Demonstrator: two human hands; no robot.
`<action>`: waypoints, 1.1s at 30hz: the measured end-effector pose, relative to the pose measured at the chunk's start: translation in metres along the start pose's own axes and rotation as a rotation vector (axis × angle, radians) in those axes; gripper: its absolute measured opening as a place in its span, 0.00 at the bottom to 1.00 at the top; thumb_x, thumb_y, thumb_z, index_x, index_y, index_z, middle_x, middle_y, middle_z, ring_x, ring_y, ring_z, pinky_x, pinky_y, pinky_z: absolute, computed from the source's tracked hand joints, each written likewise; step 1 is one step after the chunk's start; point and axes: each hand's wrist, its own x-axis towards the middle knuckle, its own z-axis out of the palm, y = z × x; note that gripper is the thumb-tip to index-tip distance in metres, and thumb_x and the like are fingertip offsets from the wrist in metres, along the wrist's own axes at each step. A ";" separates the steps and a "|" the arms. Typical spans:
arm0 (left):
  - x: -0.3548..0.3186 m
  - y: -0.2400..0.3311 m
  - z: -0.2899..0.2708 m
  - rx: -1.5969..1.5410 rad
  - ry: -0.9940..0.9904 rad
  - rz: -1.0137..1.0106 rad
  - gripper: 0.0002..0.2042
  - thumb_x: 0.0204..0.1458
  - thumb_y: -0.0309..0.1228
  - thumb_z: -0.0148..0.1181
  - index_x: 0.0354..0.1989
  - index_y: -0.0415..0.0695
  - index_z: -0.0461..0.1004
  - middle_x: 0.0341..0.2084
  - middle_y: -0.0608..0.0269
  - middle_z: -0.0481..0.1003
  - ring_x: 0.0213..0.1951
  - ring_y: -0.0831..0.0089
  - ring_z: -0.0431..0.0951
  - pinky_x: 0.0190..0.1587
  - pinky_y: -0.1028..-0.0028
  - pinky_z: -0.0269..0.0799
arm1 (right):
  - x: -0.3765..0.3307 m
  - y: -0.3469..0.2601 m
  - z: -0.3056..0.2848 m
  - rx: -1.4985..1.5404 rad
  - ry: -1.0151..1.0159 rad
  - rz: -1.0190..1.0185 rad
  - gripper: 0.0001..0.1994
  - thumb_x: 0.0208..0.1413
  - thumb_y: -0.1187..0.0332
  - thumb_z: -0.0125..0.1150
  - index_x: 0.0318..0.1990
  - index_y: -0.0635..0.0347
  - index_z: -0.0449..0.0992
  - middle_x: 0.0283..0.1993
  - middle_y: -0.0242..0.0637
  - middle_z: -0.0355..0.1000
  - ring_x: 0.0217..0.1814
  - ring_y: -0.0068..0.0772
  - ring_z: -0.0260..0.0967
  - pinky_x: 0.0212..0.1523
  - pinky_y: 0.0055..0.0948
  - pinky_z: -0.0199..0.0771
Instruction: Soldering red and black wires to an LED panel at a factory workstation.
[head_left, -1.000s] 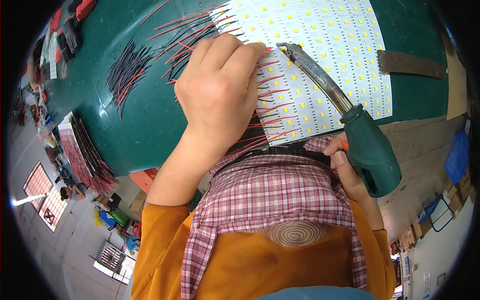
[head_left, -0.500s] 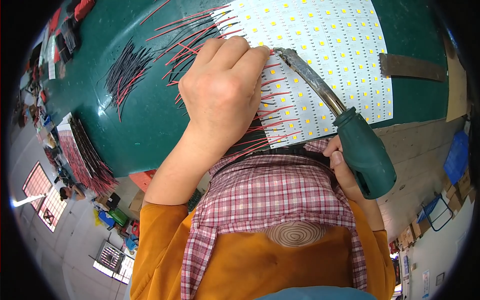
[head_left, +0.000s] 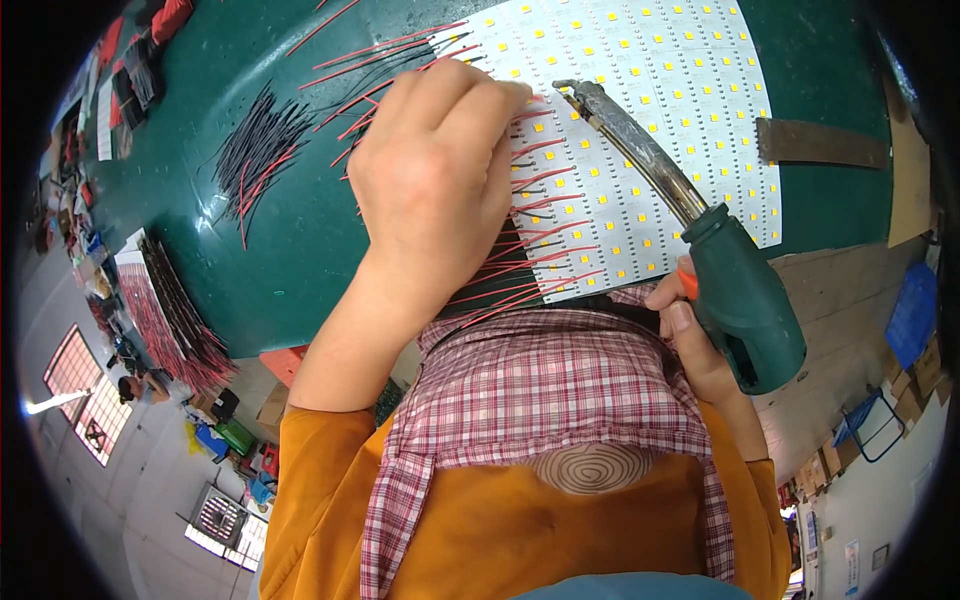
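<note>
My left hand (head_left: 432, 165) is closed in a pinch over the left edge of a white LED panel (head_left: 672, 130) dotted with yellow chips. A short red wire end (head_left: 537, 98) shows at its fingertips; most of the pinch is hidden. From below, my right hand (head_left: 692, 335) grips a soldering iron (head_left: 748, 300) with a green pistol-shaped handle and an orange trigger. The iron's dark tip points up-left above the panel, a little right of the left fingertips. Red and black wires (head_left: 555, 238) stick out along the panel's left edge, above and below my left hand.
A pile of loose black and red wires (head_left: 255, 150) lies left on the green table (head_left: 300, 225). Another wired bundle (head_left: 175, 310) rests at the table's left edge. A dark metal strip (head_left: 825, 143) touches the panel's right side. Boxes (head_left: 905, 400) stand beyond, at lower right.
The soldering iron has shifted slightly right, its tip parting from the left fingertips. Its orange trigger now shows. My left hand has moved a little up and left.
</note>
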 end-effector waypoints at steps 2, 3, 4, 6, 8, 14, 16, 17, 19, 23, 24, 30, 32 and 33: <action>0.003 -0.002 0.002 0.041 0.000 -0.020 0.10 0.34 0.21 0.62 0.28 0.47 0.78 0.22 0.68 0.70 0.27 0.69 0.72 0.27 0.71 0.69 | 0.002 -0.003 0.000 0.010 -0.002 0.022 0.15 0.58 0.71 0.52 0.53 0.64 0.65 0.35 0.38 0.70 0.28 0.19 0.61 0.29 0.20 0.66; 0.003 -0.002 0.004 0.043 0.001 -0.022 0.10 0.34 0.21 0.62 0.28 0.47 0.78 0.22 0.68 0.70 0.27 0.69 0.72 0.27 0.71 0.69 | 0.002 -0.003 0.000 -0.009 -0.007 0.042 0.12 0.58 0.71 0.52 0.49 0.64 0.67 0.35 0.36 0.70 0.28 0.18 0.61 0.29 0.20 0.66; 0.002 -0.002 0.006 0.069 0.008 0.004 0.10 0.34 0.21 0.62 0.28 0.47 0.78 0.21 0.69 0.70 0.27 0.69 0.72 0.27 0.72 0.69 | 0.002 -0.004 0.000 -0.028 -0.012 0.061 0.10 0.58 0.70 0.52 0.45 0.64 0.69 0.35 0.35 0.70 0.28 0.17 0.61 0.29 0.20 0.66; 0.001 -0.003 0.007 0.086 0.013 0.031 0.10 0.34 0.21 0.62 0.27 0.47 0.78 0.21 0.69 0.69 0.27 0.69 0.72 0.26 0.72 0.69 | 0.001 -0.006 0.001 -0.019 -0.001 0.131 0.08 0.58 0.70 0.52 0.41 0.63 0.69 0.34 0.34 0.69 0.28 0.17 0.61 0.29 0.19 0.65; 0.001 -0.004 0.007 0.111 0.027 0.041 0.10 0.32 0.21 0.61 0.27 0.46 0.78 0.21 0.69 0.69 0.27 0.70 0.72 0.26 0.73 0.69 | 0.001 -0.007 0.002 -0.011 0.010 0.199 0.06 0.58 0.69 0.52 0.38 0.63 0.70 0.33 0.33 0.69 0.28 0.16 0.61 0.29 0.19 0.65; 0.000 0.000 0.009 0.132 0.026 0.043 0.11 0.30 0.22 0.61 0.27 0.46 0.78 0.21 0.69 0.70 0.27 0.70 0.72 0.25 0.73 0.69 | 0.003 -0.007 0.004 -0.094 0.037 0.144 0.06 0.58 0.69 0.52 0.38 0.63 0.70 0.31 0.31 0.68 0.27 0.15 0.61 0.28 0.17 0.63; 0.001 0.001 0.009 0.134 0.025 0.039 0.11 0.31 0.22 0.61 0.27 0.46 0.78 0.22 0.69 0.70 0.27 0.70 0.71 0.25 0.73 0.68 | 0.002 -0.005 0.000 -0.256 -0.036 0.114 0.06 0.58 0.70 0.52 0.38 0.63 0.70 0.32 0.31 0.68 0.27 0.15 0.61 0.28 0.17 0.63; 0.001 0.001 0.009 0.135 0.025 0.038 0.10 0.31 0.22 0.61 0.27 0.46 0.77 0.22 0.69 0.70 0.27 0.70 0.71 0.25 0.73 0.68 | 0.002 -0.003 -0.001 -0.257 -0.034 0.115 0.06 0.58 0.70 0.52 0.38 0.63 0.70 0.32 0.31 0.68 0.27 0.15 0.61 0.28 0.17 0.63; 0.002 0.001 0.010 0.131 0.031 0.049 0.10 0.31 0.22 0.60 0.27 0.46 0.77 0.22 0.69 0.70 0.27 0.70 0.71 0.24 0.73 0.68 | 0.000 0.004 -0.001 -0.376 -0.010 -0.050 0.05 0.59 0.71 0.51 0.39 0.63 0.70 0.33 0.32 0.69 0.27 0.15 0.61 0.28 0.17 0.63; 0.000 0.001 0.009 0.143 0.014 0.030 0.10 0.32 0.22 0.60 0.27 0.46 0.77 0.22 0.69 0.70 0.27 0.70 0.71 0.24 0.73 0.68 | 0.008 -0.008 -0.003 -0.082 -0.035 0.004 0.09 0.60 0.72 0.51 0.46 0.63 0.68 0.33 0.33 0.69 0.27 0.16 0.60 0.28 0.18 0.64; 0.000 0.001 0.009 0.144 0.016 0.029 0.10 0.32 0.22 0.60 0.27 0.46 0.77 0.22 0.69 0.70 0.27 0.70 0.71 0.24 0.73 0.68 | 0.006 -0.008 -0.002 -0.049 -0.006 0.005 0.11 0.60 0.72 0.50 0.49 0.64 0.66 0.34 0.34 0.69 0.27 0.16 0.60 0.28 0.18 0.64; 0.002 0.001 0.009 0.143 0.009 0.017 0.09 0.33 0.21 0.60 0.27 0.45 0.77 0.22 0.68 0.70 0.27 0.69 0.71 0.25 0.72 0.68 | 0.010 -0.007 -0.001 -0.101 0.010 0.003 0.18 0.60 0.72 0.50 0.56 0.66 0.62 0.36 0.36 0.71 0.27 0.16 0.60 0.29 0.18 0.65; 0.003 -0.003 0.006 -0.035 0.012 -0.012 0.08 0.35 0.21 0.61 0.27 0.45 0.77 0.23 0.66 0.70 0.27 0.68 0.72 0.26 0.71 0.69 | 0.011 -0.008 0.000 -0.134 0.011 0.018 0.18 0.60 0.72 0.50 0.56 0.66 0.62 0.36 0.36 0.71 0.27 0.16 0.60 0.29 0.18 0.65; 0.005 -0.004 0.004 -0.038 0.011 -0.011 0.08 0.35 0.21 0.61 0.27 0.45 0.77 0.23 0.66 0.70 0.27 0.68 0.72 0.26 0.71 0.69 | 0.012 -0.010 0.002 -0.084 0.027 0.030 0.17 0.60 0.72 0.50 0.56 0.66 0.62 0.36 0.36 0.71 0.27 0.16 0.60 0.29 0.18 0.65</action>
